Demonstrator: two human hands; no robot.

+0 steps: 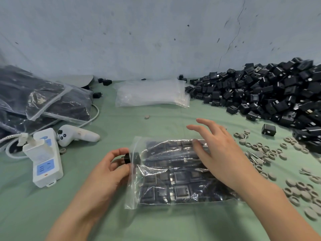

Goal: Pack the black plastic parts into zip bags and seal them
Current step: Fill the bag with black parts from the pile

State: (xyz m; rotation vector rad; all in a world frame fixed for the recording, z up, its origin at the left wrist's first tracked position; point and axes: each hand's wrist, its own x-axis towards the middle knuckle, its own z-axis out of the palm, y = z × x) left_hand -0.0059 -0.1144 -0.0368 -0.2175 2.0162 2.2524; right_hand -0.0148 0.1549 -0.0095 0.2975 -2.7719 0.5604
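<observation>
Nearest, at 7 o'clock, the left hand [111,165] pinches one black part [127,158] at the open mouth of the zip bag [166,186], which lies nearly full at centre. At 3 o'clock the right hand [222,153] lies open over the bag, fingers straight, thumb touching the film. Sliding the part in flat beside its neighbours should leave the zip track clear for sealing. Loose parts [271,96] heap at 2 o'clock.
</observation>
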